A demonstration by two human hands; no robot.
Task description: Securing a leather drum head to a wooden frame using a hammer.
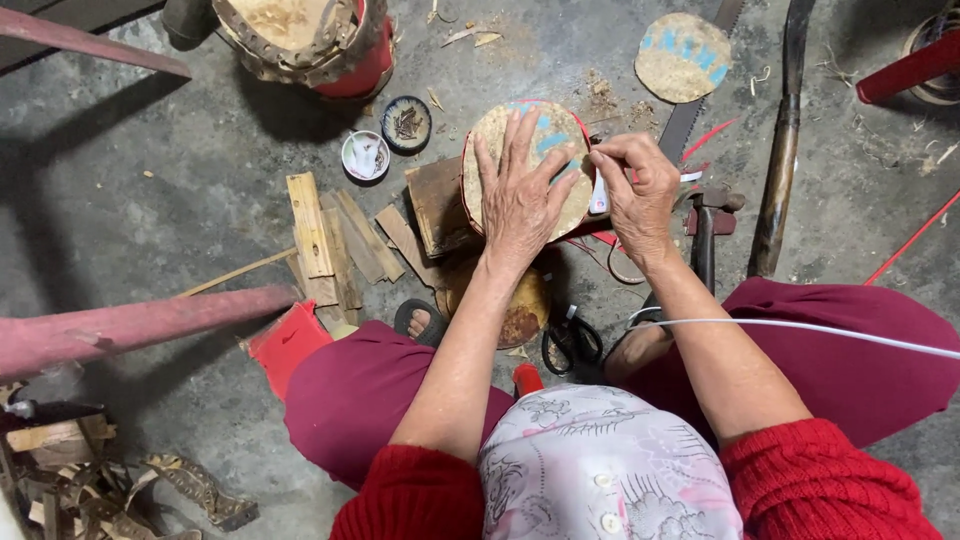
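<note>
Round disc (540, 140) is pressed flat by left hand (518, 195) (fingers spread); small whitish tool (599, 195) is pinched in right hand (635, 190).

The left hand (520, 195) covers the middle of the round disc (500, 135); the right hand (640, 190) hides most of a small pale tool (598, 197), its kind unclear; the drum (300, 35) and saw (690, 110) run off the top edge; the tin's (407, 123) contents are too small to tell.
</note>
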